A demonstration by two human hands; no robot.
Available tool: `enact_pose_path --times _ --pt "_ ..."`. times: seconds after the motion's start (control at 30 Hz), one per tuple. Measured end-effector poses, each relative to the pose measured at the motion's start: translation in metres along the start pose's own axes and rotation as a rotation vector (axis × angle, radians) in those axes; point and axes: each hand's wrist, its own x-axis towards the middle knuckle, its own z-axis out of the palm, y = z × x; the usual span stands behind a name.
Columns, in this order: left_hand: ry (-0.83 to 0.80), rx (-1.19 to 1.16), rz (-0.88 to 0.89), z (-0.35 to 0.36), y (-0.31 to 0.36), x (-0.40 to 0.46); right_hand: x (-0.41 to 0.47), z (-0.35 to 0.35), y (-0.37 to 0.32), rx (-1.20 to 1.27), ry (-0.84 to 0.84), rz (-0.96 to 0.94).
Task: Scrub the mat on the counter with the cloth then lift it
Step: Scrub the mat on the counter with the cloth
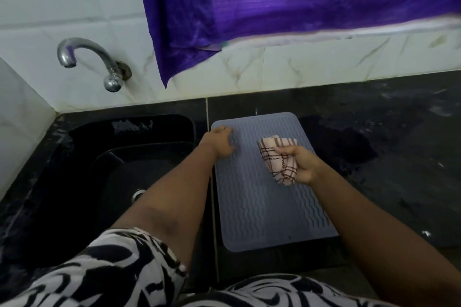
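Observation:
A grey-blue ribbed mat (pixel 262 207) lies flat on the black counter (pixel 386 132), just right of the sink. My left hand (pixel 219 141) rests on the mat's far left corner, fingers curled over the edge. My right hand (pixel 299 163) is closed around a bunched pink cloth with dark checks (pixel 278 157), which presses on the upper middle of the mat.
A black sink (pixel 99 169) with a metal drain sits to the left, a chrome tap (pixel 99 62) on the white tiled wall above it. A purple curtain (pixel 299 2) hangs over the back wall. Wet patches mark the counter right of the mat.

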Motion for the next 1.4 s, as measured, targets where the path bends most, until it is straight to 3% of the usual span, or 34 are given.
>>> enact_pose_path --times 0.07,0.17,0.23,0.33,0.5,0.63,0.77,1.0,1.13,1.17,1.23,1.3,1.4 --pt "-0.167 0.097 -0.004 -0.01 0.0 0.015 0.021 0.011 -0.02 0.003 -0.013 -0.031" --pt "-0.244 0.212 -0.039 -0.017 -0.001 0.035 0.054 0.039 -0.055 -0.179 0.014 -0.151" --pt "-0.259 0.232 -0.034 -0.013 -0.004 0.046 0.08 0.059 -0.073 -0.499 0.103 -0.32" --pt "-0.344 0.201 -0.019 0.004 -0.02 0.056 0.122 0.08 -0.09 -1.279 0.262 -0.592" --pt "-0.397 0.168 -0.063 0.019 -0.034 0.071 0.178 0.072 -0.048 -1.88 0.33 -0.425" --pt "-0.424 0.165 -0.093 0.021 -0.036 0.077 0.194 0.062 -0.035 -1.874 0.4 -0.511" --pt "-0.434 0.17 -0.108 0.017 -0.033 0.077 0.174 0.048 -0.03 -1.839 0.278 -0.469" --pt "-0.449 0.206 -0.152 0.015 -0.026 0.077 0.059 0.021 0.031 -1.716 -0.029 -0.478" --pt "-0.444 0.206 -0.168 0.013 -0.023 0.076 0.049 0.037 0.0 -1.63 -0.146 -0.111" --pt "-0.431 0.211 -0.169 0.013 -0.022 0.075 0.054 0.046 -0.017 -1.528 -0.113 -0.104" --pt "-0.409 0.215 -0.171 0.014 -0.023 0.074 0.082 0.062 -0.05 -1.394 0.052 -0.271" --pt "-0.453 0.217 -0.154 0.01 -0.024 0.073 0.118 0.075 -0.066 -1.461 0.202 -0.453" --pt "-0.48 0.215 -0.16 0.009 -0.025 0.073 0.155 0.076 -0.047 -1.713 0.272 -0.45"
